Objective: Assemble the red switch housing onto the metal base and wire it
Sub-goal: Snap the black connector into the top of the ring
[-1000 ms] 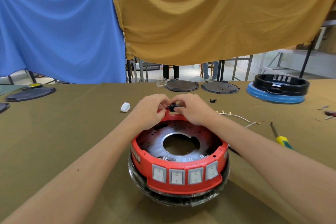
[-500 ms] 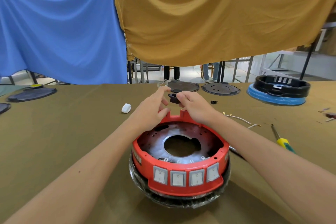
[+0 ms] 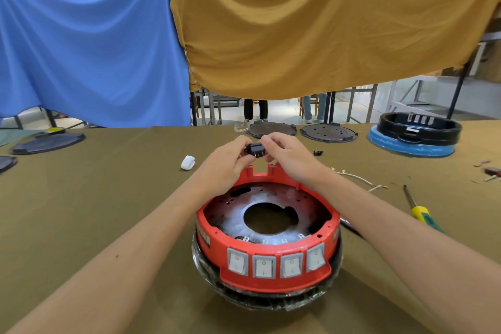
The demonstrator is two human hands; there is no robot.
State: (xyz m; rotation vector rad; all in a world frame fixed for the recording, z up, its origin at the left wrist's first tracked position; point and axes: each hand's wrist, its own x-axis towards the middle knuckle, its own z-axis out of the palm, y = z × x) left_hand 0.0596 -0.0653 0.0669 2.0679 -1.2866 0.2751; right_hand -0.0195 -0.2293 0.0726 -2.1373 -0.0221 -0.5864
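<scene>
At the middle of the olive-covered desk (image 3: 81, 211), a red switch housing (image 3: 267, 255) is seated on a round metal base (image 3: 267, 218) with a central hole; plastic wrap is seen round the lower rim. Four white rocker switches (image 3: 276, 264) are set in the housing's near face. A rectangular notch (image 3: 260, 169) is cut in the far wall.

Just above that notch, a small black socket part (image 3: 255, 150) with metal pins on its underside is pinched between both hands. The left hand (image 3: 227, 168) is curled, thumb and fingertips on the part's left end. The right hand (image 3: 288, 158) is curled likewise on its right end. The part is held clear of the housing.

Right of the housing, white wires with brass terminals (image 3: 357, 179) are laid out, and beyond them a yellow-handled screwdriver (image 3: 420, 210). A small white piece (image 3: 188, 162) lies to the left. At the far edge, two dark round plates (image 3: 328, 133) and a black ring on a blue-wrapped base (image 3: 417, 134) are noted. Blue and mustard cloths hang behind.
</scene>
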